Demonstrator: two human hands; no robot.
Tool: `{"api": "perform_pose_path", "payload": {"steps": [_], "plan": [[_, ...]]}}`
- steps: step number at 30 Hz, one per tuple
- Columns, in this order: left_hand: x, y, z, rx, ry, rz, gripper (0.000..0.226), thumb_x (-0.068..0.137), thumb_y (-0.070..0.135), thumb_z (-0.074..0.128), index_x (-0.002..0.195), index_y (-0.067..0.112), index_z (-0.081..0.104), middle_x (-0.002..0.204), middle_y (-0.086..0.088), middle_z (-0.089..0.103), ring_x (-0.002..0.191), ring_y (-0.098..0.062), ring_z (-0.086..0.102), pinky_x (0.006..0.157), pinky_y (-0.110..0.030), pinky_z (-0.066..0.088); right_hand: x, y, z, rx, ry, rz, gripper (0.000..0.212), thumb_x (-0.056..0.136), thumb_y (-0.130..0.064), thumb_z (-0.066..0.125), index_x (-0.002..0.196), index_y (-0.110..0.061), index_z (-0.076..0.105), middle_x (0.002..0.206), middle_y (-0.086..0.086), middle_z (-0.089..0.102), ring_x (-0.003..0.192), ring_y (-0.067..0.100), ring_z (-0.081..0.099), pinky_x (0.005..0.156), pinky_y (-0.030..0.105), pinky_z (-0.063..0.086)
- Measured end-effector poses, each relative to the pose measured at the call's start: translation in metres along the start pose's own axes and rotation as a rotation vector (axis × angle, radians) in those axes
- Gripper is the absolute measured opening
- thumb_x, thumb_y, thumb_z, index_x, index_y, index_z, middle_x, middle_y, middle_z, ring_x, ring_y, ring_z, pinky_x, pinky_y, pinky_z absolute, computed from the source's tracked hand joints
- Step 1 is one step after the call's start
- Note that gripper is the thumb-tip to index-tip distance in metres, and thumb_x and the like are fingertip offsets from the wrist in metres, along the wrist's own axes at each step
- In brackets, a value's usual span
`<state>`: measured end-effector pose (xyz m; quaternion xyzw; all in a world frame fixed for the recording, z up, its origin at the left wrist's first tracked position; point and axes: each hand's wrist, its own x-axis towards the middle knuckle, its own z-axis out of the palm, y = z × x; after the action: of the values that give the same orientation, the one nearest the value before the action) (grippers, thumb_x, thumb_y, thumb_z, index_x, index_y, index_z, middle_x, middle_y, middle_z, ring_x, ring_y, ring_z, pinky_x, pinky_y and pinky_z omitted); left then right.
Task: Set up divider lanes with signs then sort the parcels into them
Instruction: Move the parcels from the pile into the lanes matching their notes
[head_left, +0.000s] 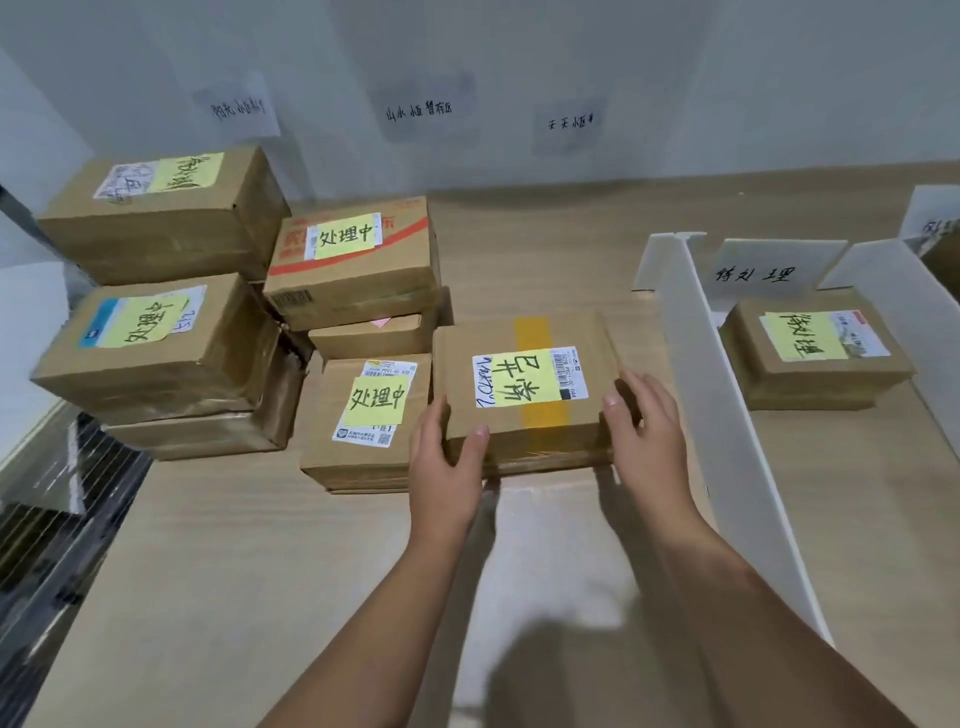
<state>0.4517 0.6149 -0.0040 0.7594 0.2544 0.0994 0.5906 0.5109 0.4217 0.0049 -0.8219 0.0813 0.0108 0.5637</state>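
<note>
Fingers of the left hand and right hand grip a parcel between the unsorted pile and a divider. One box already lies in the lane under its sign, so sorting looks barely begun.

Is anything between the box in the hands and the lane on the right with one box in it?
Yes. The upright white divider stands between the held parcel and the lane parcel, so it would likely have to go over it. The left hand and right hand grip the held parcel directly.
</note>
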Motion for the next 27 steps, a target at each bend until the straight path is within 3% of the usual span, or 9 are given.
{"api": "perform_pose_path", "payload": {"steps": [2, 3, 6, 10, 14, 21, 27], "plan": [[0.009, -0.007, 0.005, 0.003, 0.005, -0.013, 0.063, 0.093, 0.044, 0.063, 0.150, 0.037, 0.039, 0.154, 0.013, 0.039, 0.143, -0.008, 0.035, 0.119, -0.045, 0.034, 0.012, 0.003, 0.005, 0.002, -0.002, 0.007, 0.044, 0.105, -0.029, 0.049, 0.149, -0.027, 0.047, 0.160, -0.005, 0.029, 0.132, 0.002, 0.034, 0.077, -0.012, 0.024], [0.013, -0.010, 0.008, -0.001, 0.004, -0.017, 0.066, 0.089, 0.048, 0.062, 0.150, 0.039, 0.039, 0.155, 0.014, 0.039, 0.143, -0.008, 0.034, 0.119, -0.045, 0.033, 0.018, 0.005, 0.007, 0.003, -0.002, 0.007, 0.043, 0.105, -0.030, 0.048, 0.148, -0.030, 0.047, 0.160, -0.006, 0.029, 0.136, 0.004, 0.033, 0.088, -0.007, 0.023], [0.022, -0.013, 0.015, -0.016, 0.004, -0.025, 0.067, 0.085, 0.052, 0.059, 0.149, 0.042, 0.039, 0.156, 0.016, 0.038, 0.144, -0.006, 0.034, 0.119, -0.044, 0.033, 0.028, 0.010, 0.013, 0.017, 0.000, 0.032, 0.043, 0.104, -0.034, 0.048, 0.147, -0.036, 0.046, 0.160, -0.008, 0.030, 0.146, 0.007, 0.028, 0.107, 0.018, 0.022], [0.027, -0.014, 0.019, -0.034, 0.016, -0.008, 0.064, 0.086, 0.050, 0.059, 0.147, 0.043, 0.041, 0.154, 0.019, 0.040, 0.143, -0.004, 0.036, 0.118, -0.042, 0.034, 0.029, 0.013, 0.017, 0.077, 0.015, 0.042, 0.043, 0.103, -0.033, 0.052, 0.145, -0.036, 0.049, 0.153, -0.013, 0.042, 0.141, 0.004, 0.036, 0.112, 0.024, 0.029], [0.022, -0.013, 0.014, -0.027, 0.022, -0.002, 0.064, 0.086, 0.051, 0.059, 0.147, 0.042, 0.043, 0.153, 0.020, 0.041, 0.142, -0.003, 0.036, 0.118, -0.042, 0.034, 0.021, 0.008, 0.015, 0.102, 0.005, 0.032, 0.044, 0.101, -0.032, 0.056, 0.145, -0.034, 0.051, 0.147, -0.018, 0.048, 0.133, -0.003, 0.041, 0.110, 0.021, 0.032], [-0.020, 0.007, -0.012, -0.013, 0.023, 0.073, 0.057, 0.096, 0.033, 0.064, 0.149, 0.035, 0.043, 0.150, 0.022, 0.039, 0.142, -0.003, 0.033, 0.119, -0.042, 0.034, -0.026, -0.015, -0.004, 0.064, 0.051, -0.034, 0.043, 0.099, -0.030, 0.061, 0.141, -0.032, 0.055, 0.147, -0.013, 0.051, 0.136, 0.005, 0.043, 0.115, 0.031, 0.035], [-0.088, 0.032, -0.046, -0.019, -0.005, 0.145, 0.057, 0.097, 0.036, 0.062, 0.149, 0.040, 0.040, 0.156, 0.015, 0.038, 0.143, -0.010, 0.034, 0.115, -0.046, 0.039, -0.103, -0.041, -0.039, 0.058, 0.115, -0.109, 0.042, 0.099, -0.029, 0.062, 0.140, -0.030, 0.056, 0.147, -0.010, 0.051, 0.134, 0.008, 0.044, 0.113, 0.031, 0.036]]}}
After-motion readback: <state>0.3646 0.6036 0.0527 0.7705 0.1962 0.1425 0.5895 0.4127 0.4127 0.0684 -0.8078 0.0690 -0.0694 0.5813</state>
